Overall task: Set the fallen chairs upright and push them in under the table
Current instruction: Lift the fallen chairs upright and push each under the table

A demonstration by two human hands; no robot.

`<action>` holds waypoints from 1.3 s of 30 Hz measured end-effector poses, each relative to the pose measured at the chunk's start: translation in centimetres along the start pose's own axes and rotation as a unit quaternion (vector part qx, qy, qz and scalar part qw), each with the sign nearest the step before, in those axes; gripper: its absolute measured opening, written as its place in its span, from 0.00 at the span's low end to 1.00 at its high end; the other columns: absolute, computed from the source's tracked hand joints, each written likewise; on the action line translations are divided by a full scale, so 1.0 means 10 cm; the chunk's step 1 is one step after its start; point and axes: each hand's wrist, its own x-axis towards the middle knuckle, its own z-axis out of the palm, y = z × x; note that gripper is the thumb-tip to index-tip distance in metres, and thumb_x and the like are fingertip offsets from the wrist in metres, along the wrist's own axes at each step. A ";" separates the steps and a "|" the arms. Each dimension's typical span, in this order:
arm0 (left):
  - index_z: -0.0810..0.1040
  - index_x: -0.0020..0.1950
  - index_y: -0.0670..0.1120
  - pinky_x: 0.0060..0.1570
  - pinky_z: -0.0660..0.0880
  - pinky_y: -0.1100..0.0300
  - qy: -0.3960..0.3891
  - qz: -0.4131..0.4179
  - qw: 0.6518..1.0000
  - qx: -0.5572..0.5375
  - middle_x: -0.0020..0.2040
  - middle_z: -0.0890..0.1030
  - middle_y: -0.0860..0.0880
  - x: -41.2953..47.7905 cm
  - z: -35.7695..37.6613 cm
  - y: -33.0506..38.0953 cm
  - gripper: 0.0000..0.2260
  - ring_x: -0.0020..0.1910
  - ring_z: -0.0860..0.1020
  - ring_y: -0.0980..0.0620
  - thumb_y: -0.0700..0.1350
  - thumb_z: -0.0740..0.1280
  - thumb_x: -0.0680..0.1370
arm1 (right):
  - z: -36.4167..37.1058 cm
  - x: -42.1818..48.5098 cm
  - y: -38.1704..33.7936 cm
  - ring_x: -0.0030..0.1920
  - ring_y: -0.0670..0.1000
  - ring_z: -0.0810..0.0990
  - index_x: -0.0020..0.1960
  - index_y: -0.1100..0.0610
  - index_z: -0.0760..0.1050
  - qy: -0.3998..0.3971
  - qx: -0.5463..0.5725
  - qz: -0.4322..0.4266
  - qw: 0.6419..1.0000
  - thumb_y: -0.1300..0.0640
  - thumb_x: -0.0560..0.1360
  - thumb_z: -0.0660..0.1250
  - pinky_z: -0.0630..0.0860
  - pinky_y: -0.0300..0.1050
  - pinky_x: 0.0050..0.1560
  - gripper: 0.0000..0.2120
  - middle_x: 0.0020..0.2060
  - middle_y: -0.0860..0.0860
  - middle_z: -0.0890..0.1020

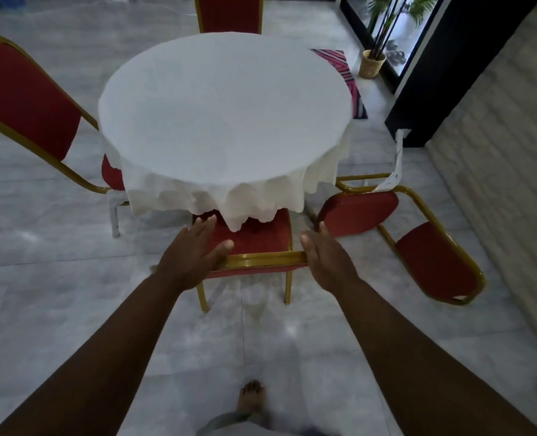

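Observation:
A round table (pixel 223 114) with a white cloth stands in the middle. Right in front of me a red chair with a gold frame (pixel 261 258) stands upright, its seat partly under the hanging cloth. My left hand (pixel 195 256) lies on the left end of its top rail, fingers stretched out and thumb on the rail. At the right end of the rail, my right hand (pixel 327 259) touches it with straight fingers. A second red chair (pixel 434 262) lies on its side on the floor to the right of the table.
Two more red chairs stand upright at the table, one on the left (pixel 25 99) and one at the far side (pixel 229 14). A brick wall (pixel 496 184) runs close along the right, behind the fallen chair. A plant basket (pixel 371 64) and patterned mat (pixel 349 73) lie beyond.

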 end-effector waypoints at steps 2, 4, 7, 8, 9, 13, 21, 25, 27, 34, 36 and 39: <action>0.55 0.77 0.55 0.70 0.62 0.41 -0.003 0.024 1.000 0.012 0.76 0.64 0.50 0.20 0.10 0.42 0.34 0.74 0.61 0.46 0.71 0.49 0.75 | -0.21 -0.15 0.28 0.70 0.58 0.67 0.54 0.61 0.77 -0.008 0.012 0.026 1.000 0.50 0.83 0.51 0.60 0.41 0.64 0.20 0.58 0.61 0.79; 0.57 0.77 0.51 0.69 0.64 0.46 -0.021 0.041 0.998 0.047 0.75 0.65 0.47 0.41 0.26 0.92 0.34 0.73 0.64 0.45 0.69 0.50 0.76 | -0.48 -0.32 0.64 0.63 0.57 0.74 0.57 0.57 0.79 -0.009 0.010 0.059 0.998 0.43 0.81 0.49 0.62 0.41 0.66 0.25 0.56 0.57 0.82; 0.59 0.76 0.47 0.65 0.68 0.50 -0.037 0.093 0.993 0.062 0.72 0.70 0.44 0.71 0.60 1.66 0.33 0.69 0.69 0.44 0.67 0.51 0.77 | -0.89 -0.58 1.41 0.51 0.54 0.80 0.49 0.53 0.81 -0.005 -0.026 0.109 0.994 0.30 0.75 0.42 0.72 0.44 0.52 0.36 0.45 0.47 0.83; 0.61 0.75 0.47 0.63 0.70 0.50 -0.046 0.105 0.992 0.061 0.70 0.72 0.44 0.79 0.74 1.90 0.33 0.67 0.71 0.44 0.67 0.51 0.77 | -1.04 -0.68 1.70 0.54 0.56 0.80 0.53 0.57 0.81 -0.011 -0.040 0.138 0.990 0.31 0.74 0.42 0.73 0.46 0.54 0.38 0.49 0.51 0.84; 0.62 0.74 0.48 0.62 0.71 0.50 -0.059 0.111 0.990 0.061 0.69 0.73 0.44 0.85 0.91 2.15 0.34 0.66 0.72 0.44 0.69 0.51 0.76 | -1.20 -0.79 1.98 0.59 0.57 0.79 0.59 0.59 0.79 -0.012 -0.052 0.164 0.985 0.31 0.74 0.42 0.73 0.48 0.60 0.40 0.55 0.55 0.83; 0.59 0.76 0.46 0.69 0.62 0.52 -0.158 0.111 0.978 0.075 0.74 0.66 0.43 1.02 1.71 3.12 0.51 0.73 0.65 0.45 0.79 0.39 0.65 | -1.89 -1.28 3.00 0.66 0.55 0.75 0.65 0.57 0.76 -0.013 -0.069 0.251 0.965 0.30 0.75 0.43 0.68 0.49 0.69 0.40 0.63 0.55 0.79; 0.53 0.78 0.44 0.72 0.57 0.53 -0.296 0.123 0.941 0.107 0.78 0.59 0.44 1.25 3.11 4.67 0.44 0.76 0.59 0.48 0.72 0.44 0.70 | -3.14 -1.89 4.32 0.67 0.56 0.73 0.69 0.56 0.71 0.012 -0.088 0.327 0.941 0.28 0.70 0.38 0.67 0.49 0.67 0.45 0.66 0.56 0.77; 0.54 0.77 0.43 0.72 0.58 0.52 -0.309 0.143 0.933 0.115 0.77 0.59 0.44 1.56 3.51 5.10 0.55 0.76 0.59 0.47 0.79 0.36 0.62 | -3.48 -1.83 4.90 0.66 0.56 0.75 0.69 0.57 0.72 0.016 -0.075 0.341 0.937 0.23 0.65 0.33 0.69 0.50 0.67 0.53 0.64 0.56 0.78; 0.55 0.77 0.43 0.71 0.59 0.52 -0.311 0.137 0.932 0.129 0.77 0.59 0.44 1.77 3.69 5.27 0.55 0.75 0.60 0.47 0.79 0.36 0.62 | -3.67 -1.69 5.07 0.66 0.56 0.74 0.69 0.57 0.71 0.006 -0.091 0.340 0.936 0.28 0.70 0.39 0.68 0.50 0.67 0.45 0.65 0.57 0.78; 0.53 0.78 0.42 0.73 0.58 0.52 -0.321 0.079 0.937 0.114 0.78 0.56 0.43 2.81 4.40 5.69 0.36 0.76 0.57 0.47 0.65 0.52 0.78 | -4.46 -0.79 5.91 0.68 0.54 0.71 0.68 0.55 0.72 -0.040 -0.135 0.304 0.942 0.23 0.63 0.30 0.67 0.48 0.66 0.55 0.65 0.54 0.77; 0.50 0.78 0.42 0.74 0.55 0.52 -0.327 0.054 0.938 0.099 0.79 0.53 0.43 3.11 4.58 5.83 0.36 0.77 0.54 0.47 0.65 0.52 0.79 | -4.71 -0.52 6.15 0.71 0.54 0.67 0.68 0.55 0.71 -0.082 -0.154 0.305 0.936 0.29 0.74 0.41 0.65 0.49 0.68 0.40 0.68 0.54 0.75; 0.49 0.78 0.41 0.74 0.51 0.53 -0.333 0.028 0.939 0.079 0.79 0.50 0.43 3.48 4.75 6.06 0.35 0.78 0.50 0.47 0.63 0.52 0.79 | -5.07 -0.07 6.46 0.75 0.53 0.62 0.71 0.55 0.68 -0.150 -0.171 0.288 0.930 0.39 0.80 0.50 0.62 0.51 0.71 0.28 0.71 0.54 0.71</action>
